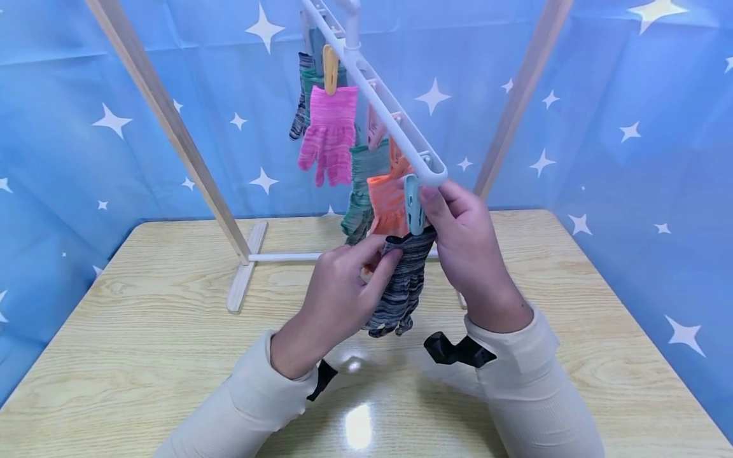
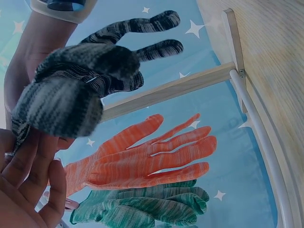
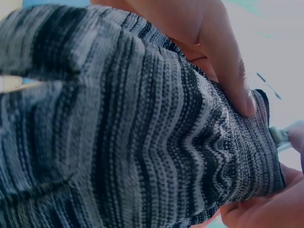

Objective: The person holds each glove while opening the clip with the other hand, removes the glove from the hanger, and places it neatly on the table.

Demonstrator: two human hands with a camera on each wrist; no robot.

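A grey striped glove [image 1: 401, 286] hangs under the near end of a white clip bar [image 1: 389, 111]. My left hand [image 1: 382, 252] pinches the glove's cuff from the left. My right hand [image 1: 428, 198] pinches the pale blue clip [image 1: 413, 205] at the bar's tip, right above the cuff. In the left wrist view the grey glove [image 2: 71, 95] bunches over my fingers [image 2: 33, 166]. The glove's knit [image 3: 118, 133] fills the right wrist view, with a fingertip [image 3: 228, 71] pressed on its cuff.
Behind the grey glove, orange [image 1: 388, 203], green [image 1: 361, 191] and pink [image 1: 331, 133] gloves hang from the same bar, the pink one under a yellow clip [image 1: 330, 69]. The wooden rack's legs [image 1: 172, 127] and white cross rod [image 1: 286, 257] stand on the wooden table [image 1: 143, 343].
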